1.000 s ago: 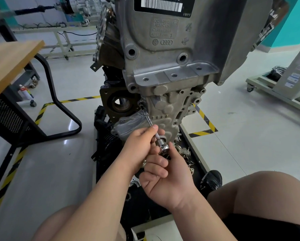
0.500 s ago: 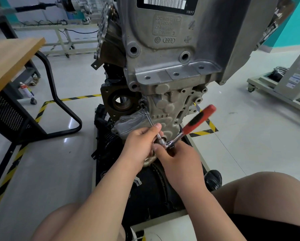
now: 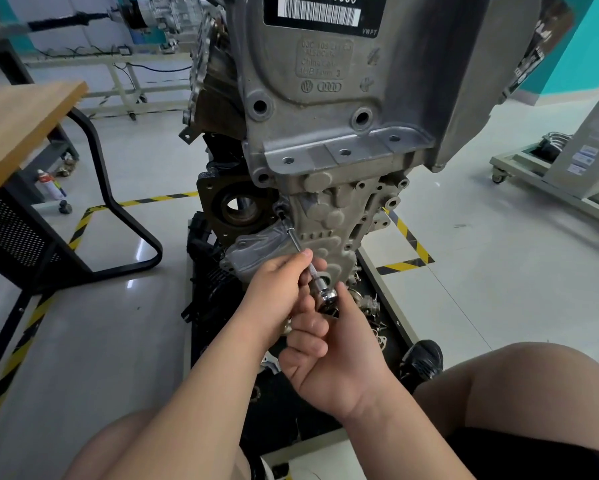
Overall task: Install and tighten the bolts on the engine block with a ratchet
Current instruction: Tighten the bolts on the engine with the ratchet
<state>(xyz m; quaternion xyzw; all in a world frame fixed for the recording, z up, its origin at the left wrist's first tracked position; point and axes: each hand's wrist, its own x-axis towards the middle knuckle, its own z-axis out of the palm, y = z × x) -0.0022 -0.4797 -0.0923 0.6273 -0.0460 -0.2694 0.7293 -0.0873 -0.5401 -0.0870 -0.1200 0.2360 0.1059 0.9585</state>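
As a person's two bare hands meet at the centre of the frame, a ratchet (image 3: pixel 327 296) and its long extension bar (image 3: pixel 296 239) are set against the lower face of an upright engine block (image 3: pixel 326 133), which fills the view up to twelve o'clock. The bar slants from the chrome ratchet head toward eleven o'clock. Its tip sits at a bolt hole (image 3: pixel 279 212) just beside a round opening (image 3: pixel 238 206) in the dark plate; the bolt itself cannot be made out.

The left hand (image 3: pixel 277 292) keeps a pinching grip on the knurled lower part of the bar, thumb and fingertips closed on it. The right hand (image 3: pixel 336 362), touching the left at its five o'clock, has a curled grip round the ratchet beneath the head, with the handle hidden in the palm.

Loose metal parts (image 3: pixel 367 303) lie on the black base at the block's foot, and a black shoe (image 3: pixel 423 358) shows at four o'clock. A wooden table (image 3: pixel 21 126) stands at ten o'clock with a spray can (image 3: pixel 50 185) on the floor below it. Yellow-and-black tape (image 3: pixel 409 244) marks the floor, and a wheeled cart (image 3: pixel 568 174) stands at two o'clock.
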